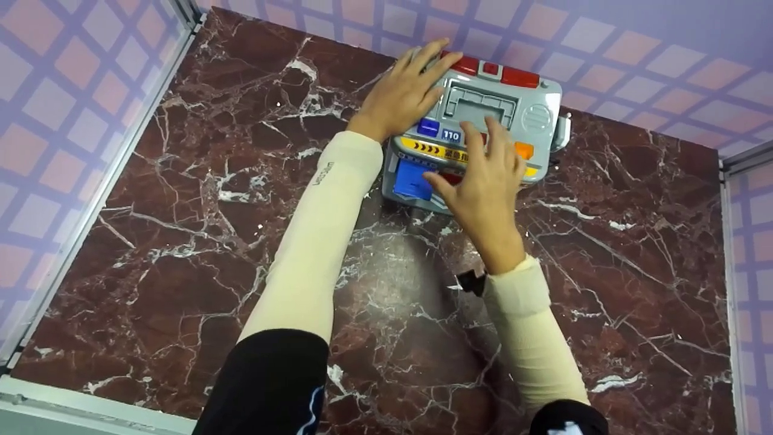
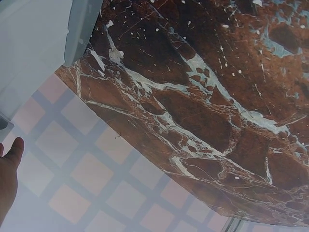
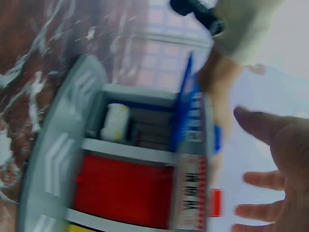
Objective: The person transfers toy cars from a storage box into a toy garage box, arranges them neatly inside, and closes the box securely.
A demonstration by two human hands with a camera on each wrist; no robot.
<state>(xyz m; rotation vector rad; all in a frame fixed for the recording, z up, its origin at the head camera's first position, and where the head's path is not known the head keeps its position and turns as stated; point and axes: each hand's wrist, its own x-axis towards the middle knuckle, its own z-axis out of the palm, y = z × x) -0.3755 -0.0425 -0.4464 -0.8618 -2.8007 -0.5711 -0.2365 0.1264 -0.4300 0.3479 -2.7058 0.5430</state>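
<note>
A grey toy console (image 1: 534,112) with red top buttons (image 1: 519,77), a blue button (image 1: 428,127), an orange button (image 1: 524,150) and a blue front flap (image 1: 412,180) stands at the far side of the marble table (image 1: 181,241). My left hand (image 1: 403,90) lies flat on its top left corner, fingers straight. My right hand (image 1: 486,181) is spread over the front panel, fingertips near the orange button. The blurred right wrist view shows the toy (image 3: 63,145) close up, a blue flap (image 3: 186,101) standing open, a red panel (image 3: 125,188), and my right hand (image 3: 282,169) with straight fingers.
Walls in a pink and purple grid pattern (image 1: 72,90) close the table in on the left, back and right, with a metal frame rail (image 1: 90,199) along the left edge. The left wrist view shows bare marble (image 2: 203,111) and the wall (image 2: 96,174).
</note>
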